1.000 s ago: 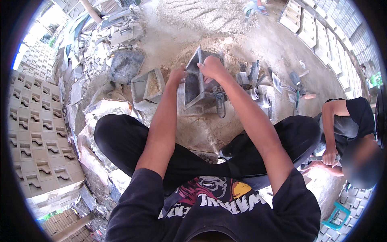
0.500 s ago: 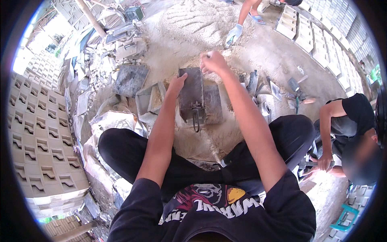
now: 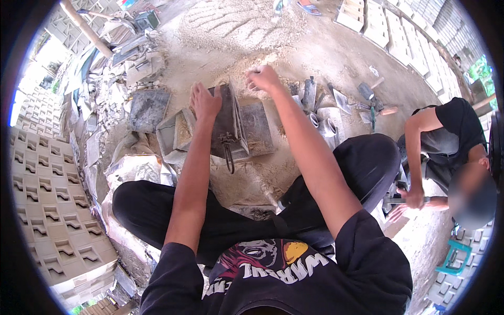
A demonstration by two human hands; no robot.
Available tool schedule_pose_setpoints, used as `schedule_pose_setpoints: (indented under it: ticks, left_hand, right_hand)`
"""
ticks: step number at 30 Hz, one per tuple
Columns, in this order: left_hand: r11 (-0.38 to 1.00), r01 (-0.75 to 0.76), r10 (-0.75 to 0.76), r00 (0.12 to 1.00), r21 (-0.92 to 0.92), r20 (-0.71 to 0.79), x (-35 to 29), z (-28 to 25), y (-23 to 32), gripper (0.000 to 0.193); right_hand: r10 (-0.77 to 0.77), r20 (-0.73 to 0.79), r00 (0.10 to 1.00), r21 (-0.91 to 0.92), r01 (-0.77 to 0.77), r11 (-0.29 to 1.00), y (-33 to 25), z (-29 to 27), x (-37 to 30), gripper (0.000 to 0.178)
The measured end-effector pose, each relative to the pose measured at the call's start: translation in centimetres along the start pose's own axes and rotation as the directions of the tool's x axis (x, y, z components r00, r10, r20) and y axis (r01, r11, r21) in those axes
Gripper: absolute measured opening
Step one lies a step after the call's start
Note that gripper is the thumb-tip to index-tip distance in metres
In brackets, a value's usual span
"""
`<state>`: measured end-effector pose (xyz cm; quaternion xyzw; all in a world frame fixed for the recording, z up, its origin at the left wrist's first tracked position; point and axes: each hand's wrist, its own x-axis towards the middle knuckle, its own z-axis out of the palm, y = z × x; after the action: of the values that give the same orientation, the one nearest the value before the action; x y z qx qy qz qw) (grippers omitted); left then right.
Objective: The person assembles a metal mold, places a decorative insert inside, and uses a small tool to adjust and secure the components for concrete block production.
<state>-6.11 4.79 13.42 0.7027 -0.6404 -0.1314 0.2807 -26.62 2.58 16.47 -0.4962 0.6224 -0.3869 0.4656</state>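
A dark metal block mould (image 3: 224, 113), boxy, with a wire loop handle at its near end, stands tilted on the ground before my crossed legs. My left hand (image 3: 206, 101) grips its far left edge, the thumb over the top and the fingers along the side. Just beyond the mould's far right corner, my right hand (image 3: 262, 79) hangs in the air, apart from it. Its fingers are loosely bent and slightly apart, with nothing visible in them. To the mould's right lies a flat dark plate (image 3: 257, 128) dusted with sand.
Sand is heaped (image 3: 236, 23) ahead. Left of the mould sit an open grey box (image 3: 168, 134) and a dark slab (image 3: 148, 111). Trowels (image 3: 341, 100) and a hammer (image 3: 366, 90) lie right. Pale patterned blocks (image 3: 58, 205) are stacked left. A co-worker (image 3: 446, 136) crouches at right.
The mould has tipped leftward, so its layered right side shows. My left hand has shifted its grip with it. My right hand's fingers have loosened. The view has shifted slightly.
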Motion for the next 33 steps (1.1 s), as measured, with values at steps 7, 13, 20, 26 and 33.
schedule_pose_setpoints:
  ticks: [7,13,20,26,33]
  left_hand:
    - [0.976,-0.169,0.16,0.984,0.137,0.074,-1.2,4.0,6.4,0.068]
    - [0.911,-0.221,0.182,0.973,0.348,0.142,-1.9,4.1,7.3,0.06]
    - [0.978,-0.203,0.191,0.961,0.041,0.198,-0.9,2.9,6.2,0.052]
    - [0.918,-0.306,0.329,0.943,-0.252,0.054,2.4,2.4,-0.6,0.06]
    - [0.929,-0.356,0.362,0.931,-0.104,0.043,-0.3,2.3,-1.3,0.053]
  right_hand:
    - [0.16,-0.006,0.987,-0.208,-0.158,0.965,5.6,-10.9,-1.6,0.04]
    - [0.399,0.075,0.914,-0.849,-0.152,0.507,13.6,-14.4,-6.0,0.069]
    - [0.268,0.077,0.96,-0.802,-0.101,0.588,14.5,-12.9,-7.1,0.08]
    - [0.233,0.193,0.953,-0.602,-0.072,0.795,8.4,-7.7,-4.2,0.072]
    - [0.146,0.2,0.969,-0.085,-0.131,0.988,9.8,-3.1,-1.2,0.066]
